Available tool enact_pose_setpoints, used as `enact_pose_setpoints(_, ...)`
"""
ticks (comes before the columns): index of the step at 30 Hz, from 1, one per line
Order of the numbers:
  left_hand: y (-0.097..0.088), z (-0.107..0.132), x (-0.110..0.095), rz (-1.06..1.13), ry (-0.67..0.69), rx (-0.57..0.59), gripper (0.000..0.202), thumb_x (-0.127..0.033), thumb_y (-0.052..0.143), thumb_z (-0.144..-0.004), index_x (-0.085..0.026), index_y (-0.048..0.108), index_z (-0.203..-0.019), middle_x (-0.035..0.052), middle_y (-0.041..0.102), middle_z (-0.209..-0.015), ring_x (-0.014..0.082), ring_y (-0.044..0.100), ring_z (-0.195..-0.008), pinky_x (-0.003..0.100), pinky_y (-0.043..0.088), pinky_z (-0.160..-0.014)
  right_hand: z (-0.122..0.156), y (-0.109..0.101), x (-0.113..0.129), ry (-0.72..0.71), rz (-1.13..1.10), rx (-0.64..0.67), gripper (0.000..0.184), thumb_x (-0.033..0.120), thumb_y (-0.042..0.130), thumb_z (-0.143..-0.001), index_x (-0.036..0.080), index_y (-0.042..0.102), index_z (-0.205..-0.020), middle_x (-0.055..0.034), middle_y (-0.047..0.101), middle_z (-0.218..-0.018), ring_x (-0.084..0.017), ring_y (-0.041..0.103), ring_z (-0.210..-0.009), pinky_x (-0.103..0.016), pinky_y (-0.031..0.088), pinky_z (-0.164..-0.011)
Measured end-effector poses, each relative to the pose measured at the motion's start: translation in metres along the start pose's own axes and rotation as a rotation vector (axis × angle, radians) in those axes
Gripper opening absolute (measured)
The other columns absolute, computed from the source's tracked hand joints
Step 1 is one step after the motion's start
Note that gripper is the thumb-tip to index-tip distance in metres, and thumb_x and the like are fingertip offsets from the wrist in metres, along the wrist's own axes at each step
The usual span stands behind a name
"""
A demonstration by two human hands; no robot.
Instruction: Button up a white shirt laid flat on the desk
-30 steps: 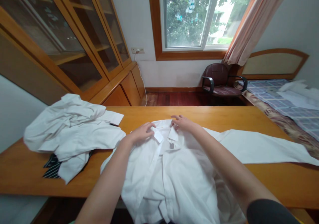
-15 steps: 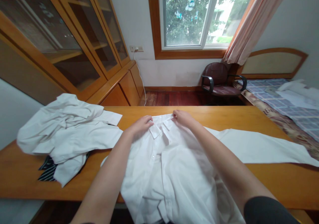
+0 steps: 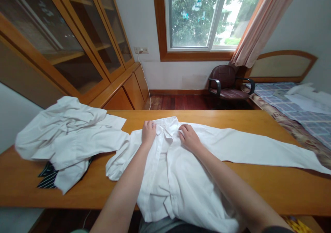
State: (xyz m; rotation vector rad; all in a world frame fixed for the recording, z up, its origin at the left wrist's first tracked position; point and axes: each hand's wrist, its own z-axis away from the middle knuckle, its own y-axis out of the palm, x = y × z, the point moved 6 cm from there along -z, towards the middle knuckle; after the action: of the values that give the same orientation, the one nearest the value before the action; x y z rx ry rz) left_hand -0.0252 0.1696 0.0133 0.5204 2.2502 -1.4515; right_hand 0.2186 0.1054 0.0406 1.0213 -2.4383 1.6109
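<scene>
Person's R forearm is hiding a strip of the white, long-sleeved, collared cloth shirt [image 3: 191, 181], & L forearm is covering part of its other side. Shirt is lying front-up on the long yellow-brown wooden table [image 3: 287, 188], collar pointing away, bottom reaching past the near edge; its lowest bit is running v. close to the pic's bottom. R sleeve is stretching out flat, end getting cut off at R edge; L sleeve is bunching up by L forearm, cuff hard to make out.

Bare L hand [image 3: 149, 132] is touching collar's L side, fingers bending over the cloth; thumb is mostly hiding, so can't tell if it's pinching. Bare R hand [image 3: 189, 136] is resting on shirt just beside collar's R side, fingers half-curled, tips on fabric; can't tell if it's grasping any or just lying there.

Off to L, a crumpled white cloth heap [image 3: 74, 129] is sitting on tbl, mostly hiding a black fabric piece w/ white stripes [image 3: 48, 180]. Yellow patterned item [image 3: 297, 223], bottom R, is getting cut off, unclear what.
</scene>
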Motion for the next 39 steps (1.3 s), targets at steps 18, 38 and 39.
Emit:
enact_pose_setpoints(18, -0.028, 0.025, -0.078, -0.064, 0.387, 0.064, 0.017, -0.012, 0.057, -0.086, -0.022, 0.07, -0.091, 0.0101, 0.063, -0.108, 0.0324, 0.048, -0.112, 0.052, 0.038, -0.101, 0.042, -0.013, -0.031, -0.031, 0.107, 0.141, 0.033, 0.031, 0.05, -0.099, 0.019, 0.061, -0.128, -0.0133, 0.058, -0.137, -0.028, 0.048, -0.13, -0.048, 0.038, -0.112)
enact_pose_setpoints(38, 0.0, 0.039, -0.062, 0.071, 0.493, 0.343, 0.012, -0.017, 0.063, -0.083, -0.02, 0.064, -0.094, 0.0055, 0.06, -0.097, 0.0246, 0.055, -0.099, 0.039, 0.048, -0.092, -0.038, 0.036, 0.013, -0.086, 0.028, 0.223, 0.02, 0.019, 0.057, -0.093, 0.02, 0.072, -0.106, -0.0081, 0.068, -0.103, -0.026, 0.052, -0.101, -0.039, 0.044, -0.094)
enact_pose_setpoints(39, 0.0, 0.037, -0.063, 0.051, 0.488, 0.356, 0.011, -0.018, 0.063, -0.083, -0.02, 0.064, -0.094, 0.0055, 0.06, -0.097, 0.0249, 0.055, -0.099, 0.039, 0.048, -0.091, -0.033, 0.037, 0.01, -0.085, 0.029, 0.213, 0.02, 0.02, 0.056, -0.094, 0.02, 0.072, -0.106, -0.0083, 0.068, -0.104, -0.026, 0.051, -0.101, -0.039, 0.044, -0.094)
